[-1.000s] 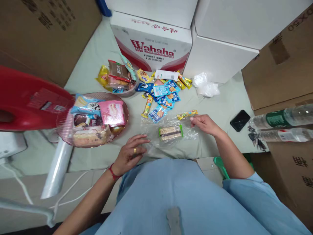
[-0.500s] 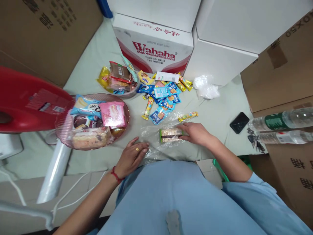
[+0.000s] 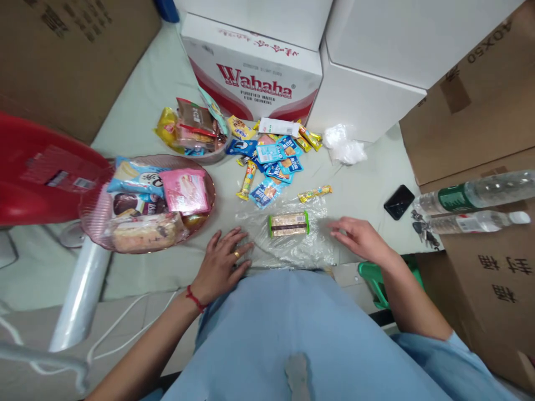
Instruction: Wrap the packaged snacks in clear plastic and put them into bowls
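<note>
left hand: your left hand (image 3: 223,262) lies flat and wide, fingers spread, palm down on the near left edge of the sheet (image 3: 292,252). it holds nothing. a ring shows on one finger and a red band on the wrist.
right hand: your right hand (image 3: 359,238) is spread too, fingers loosely stretched to the left, and empty. its fingertips are at the sheet's right edge, and you cannot tell if they touch it.
bar: the bar (image 3: 288,223), green at both ends, lies flat on the sheet, lengthwise left to right, between your two hands and apart from both.
sheet: clear, crinkled plastic, spread on the cloth (image 3: 368,178) right at the near edge, in front of your body.
stick: a yellow stick (image 3: 315,193) lies just beyond the sheet's far right corner.
pile: a pile (image 3: 271,161) of blue and yellow packets lies farther off, in front of the wahaha box (image 3: 254,83).
dish: a pink dish (image 3: 199,221) to the left of your left hand holds wrapped cakes and a pink packet.
bowl: a small bowl (image 3: 217,157) beyond the dish is heaped with packets.
bag: a crumpled white bag (image 3: 345,146) lies right of the pile.
phone: a black phone (image 3: 399,201) lies on the cloth, right of your right hand and a little farther off, with keys (image 3: 422,234) just beside it.
bottles: two bottles (image 3: 472,196) lie on a brown carton at the right.
chair: a red chair (image 3: 42,172) stands at the left, behind the dish.
</note>
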Available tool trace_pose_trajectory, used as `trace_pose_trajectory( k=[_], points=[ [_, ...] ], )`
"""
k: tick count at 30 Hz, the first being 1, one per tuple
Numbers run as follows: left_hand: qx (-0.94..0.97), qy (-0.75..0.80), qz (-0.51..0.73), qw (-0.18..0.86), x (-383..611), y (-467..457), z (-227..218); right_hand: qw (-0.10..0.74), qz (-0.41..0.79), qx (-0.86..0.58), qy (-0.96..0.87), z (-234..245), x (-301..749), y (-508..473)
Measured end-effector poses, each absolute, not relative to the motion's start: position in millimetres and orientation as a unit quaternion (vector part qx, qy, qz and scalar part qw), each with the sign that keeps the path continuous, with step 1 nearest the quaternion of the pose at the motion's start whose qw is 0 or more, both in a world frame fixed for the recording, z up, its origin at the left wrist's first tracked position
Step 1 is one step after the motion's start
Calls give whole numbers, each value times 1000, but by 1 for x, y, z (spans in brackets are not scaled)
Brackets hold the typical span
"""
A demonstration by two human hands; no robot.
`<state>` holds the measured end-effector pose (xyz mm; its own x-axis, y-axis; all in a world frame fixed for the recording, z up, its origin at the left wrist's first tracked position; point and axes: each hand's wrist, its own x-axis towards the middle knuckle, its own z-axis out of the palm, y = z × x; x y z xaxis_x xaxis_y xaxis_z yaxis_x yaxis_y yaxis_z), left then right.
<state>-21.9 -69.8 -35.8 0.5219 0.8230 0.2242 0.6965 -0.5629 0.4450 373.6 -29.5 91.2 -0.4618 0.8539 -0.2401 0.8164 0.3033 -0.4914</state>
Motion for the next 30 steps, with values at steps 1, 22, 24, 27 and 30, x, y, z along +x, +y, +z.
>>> trace_pose_trajectory(
  k=[1,22,24,27,30],
  points=[
    [862,442,199,147,-23,-70,-36,30,241,-536,-808,91,364,-21],
    [848,476,166,163,-20,-79,-37,-139,146,-450,-870,59,272,22],
    [846,478,169,166,-20,-79,-36,-134,147,-457,-867,65,274,22],
    [844,479,171,170,-20,-79,-36,-118,144,-464,-866,74,275,21],
    [843,479,173,173,-19,-78,-36,-109,151,-451,-873,71,267,19]
  ],
)
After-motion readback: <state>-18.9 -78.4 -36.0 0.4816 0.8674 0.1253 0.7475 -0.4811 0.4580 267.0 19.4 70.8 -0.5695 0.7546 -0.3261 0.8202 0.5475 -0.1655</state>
